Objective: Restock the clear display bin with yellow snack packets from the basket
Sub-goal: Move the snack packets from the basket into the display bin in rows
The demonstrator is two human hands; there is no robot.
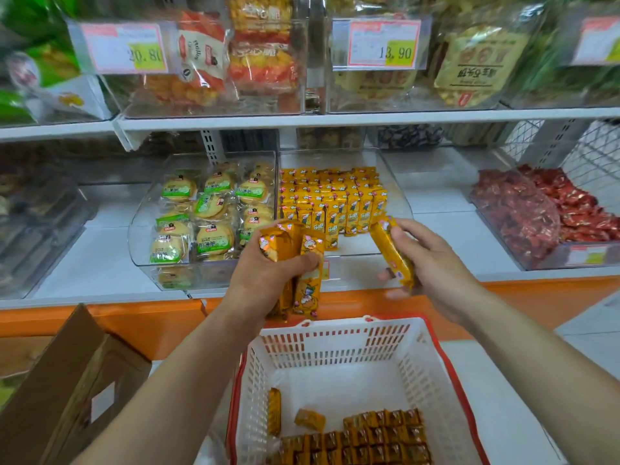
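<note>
The clear display bin [396, 196] on the lower shelf holds rows of upright yellow snack packets [335, 199]. My left hand [268, 280] grips a bunch of yellow packets [307, 270] in front of the bin, above the basket's far rim. My right hand [432, 266] holds one yellow packet [391, 251] tilted at the bin's front right. Below, the white basket with red rim [335, 347] has several more yellow packets [365, 437] lying at its bottom.
A clear bin of round green-labelled biscuits [201, 213] sits left of the yellow one; a bin of red sweets [543, 216] is to the right. An open cardboard box [67, 391] stands at lower left. The upper shelf carries bagged snacks and price tags.
</note>
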